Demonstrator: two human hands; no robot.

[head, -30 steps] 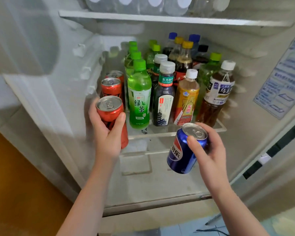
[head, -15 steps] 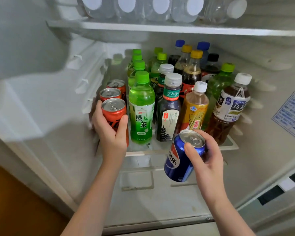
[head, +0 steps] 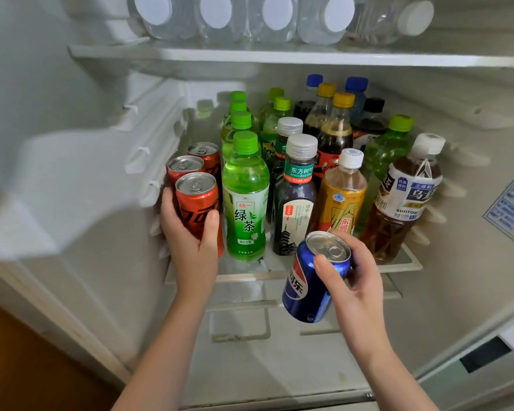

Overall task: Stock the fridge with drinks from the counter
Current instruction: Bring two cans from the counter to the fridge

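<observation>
Clear fridge shelf (head: 404, 264), glossy cylindrical red can (head: 197, 200) in left hand (head: 194, 250)

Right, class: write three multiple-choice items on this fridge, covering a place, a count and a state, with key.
1. The red can in the left hand is at: A) top shelf B) left front of the lower shelf, beside the green tea bottle C) door rack
2. How many red cans show? A) two B) five C) three
3. The blue can in the right hand is: A) tilted B) upright C) crushed
Key: B, it fronts the row of cans; C, three tops show; A, its top leans sideways.
</observation>
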